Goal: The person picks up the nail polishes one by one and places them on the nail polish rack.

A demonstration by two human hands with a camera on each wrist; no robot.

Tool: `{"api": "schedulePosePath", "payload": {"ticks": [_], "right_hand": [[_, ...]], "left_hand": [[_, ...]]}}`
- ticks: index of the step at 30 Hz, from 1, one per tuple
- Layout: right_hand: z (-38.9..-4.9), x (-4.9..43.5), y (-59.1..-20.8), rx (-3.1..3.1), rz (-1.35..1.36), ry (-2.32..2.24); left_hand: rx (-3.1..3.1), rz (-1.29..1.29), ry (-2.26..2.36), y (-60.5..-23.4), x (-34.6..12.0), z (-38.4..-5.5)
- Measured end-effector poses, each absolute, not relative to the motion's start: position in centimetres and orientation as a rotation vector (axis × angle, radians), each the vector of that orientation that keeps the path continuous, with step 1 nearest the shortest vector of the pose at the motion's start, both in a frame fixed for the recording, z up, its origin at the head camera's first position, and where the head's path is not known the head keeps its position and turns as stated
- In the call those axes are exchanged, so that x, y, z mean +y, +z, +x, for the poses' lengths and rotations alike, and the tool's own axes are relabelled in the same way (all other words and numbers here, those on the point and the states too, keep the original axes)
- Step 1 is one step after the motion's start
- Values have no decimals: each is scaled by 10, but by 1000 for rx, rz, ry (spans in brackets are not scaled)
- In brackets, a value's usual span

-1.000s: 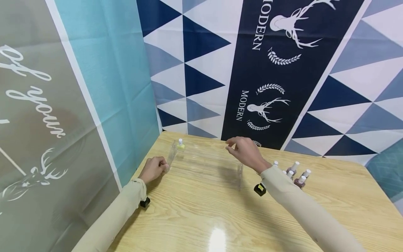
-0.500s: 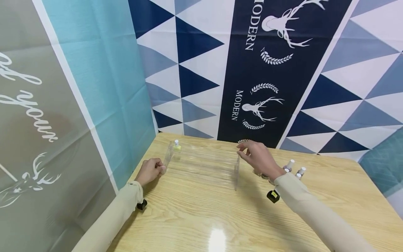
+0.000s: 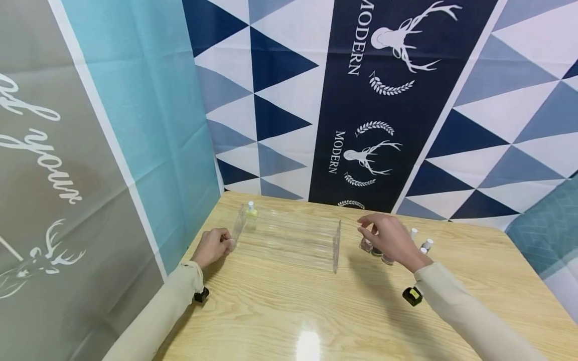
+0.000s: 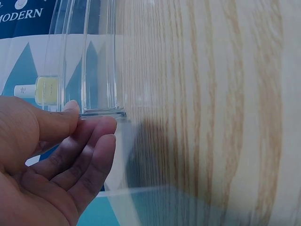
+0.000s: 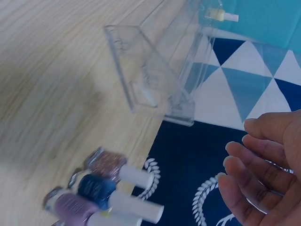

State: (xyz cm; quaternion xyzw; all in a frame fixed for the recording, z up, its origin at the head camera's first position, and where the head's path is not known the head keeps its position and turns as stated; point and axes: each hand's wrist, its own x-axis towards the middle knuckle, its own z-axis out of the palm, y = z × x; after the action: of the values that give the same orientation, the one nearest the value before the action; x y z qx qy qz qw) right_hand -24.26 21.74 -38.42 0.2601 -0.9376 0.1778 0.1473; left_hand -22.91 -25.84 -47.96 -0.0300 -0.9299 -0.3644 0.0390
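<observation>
Head view: left hand [image 3: 213, 246] pinches the clear rack [image 3: 289, 238] between fingertips; right hand [image 3: 392, 239] has loosely bent, free fingers, bottles [image 3: 366, 244] near them.

Gap between clear rack [image 3: 289, 238] and bottle cluster [image 5: 96, 189], free room on table [image 3: 271, 306] in front, yellow bottle [image 3: 251, 211] blocking rear left.

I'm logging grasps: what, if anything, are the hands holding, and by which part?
The left hand pinches the clear rack by its left end panel; the right hand holds nothing.
</observation>
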Motion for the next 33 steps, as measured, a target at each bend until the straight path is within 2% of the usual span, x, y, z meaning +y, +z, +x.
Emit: {"api": "schedulePosePath", "payload": {"ticks": [14, 33], "right_hand": [[-229, 259, -398, -2747, 631, 524], [-220, 288, -420, -2711, 590, 485]], "left_hand": [[-2856, -76, -1132, -481, -260, -231], [-2868, -81, -1116, -479, -259, -233]]}}
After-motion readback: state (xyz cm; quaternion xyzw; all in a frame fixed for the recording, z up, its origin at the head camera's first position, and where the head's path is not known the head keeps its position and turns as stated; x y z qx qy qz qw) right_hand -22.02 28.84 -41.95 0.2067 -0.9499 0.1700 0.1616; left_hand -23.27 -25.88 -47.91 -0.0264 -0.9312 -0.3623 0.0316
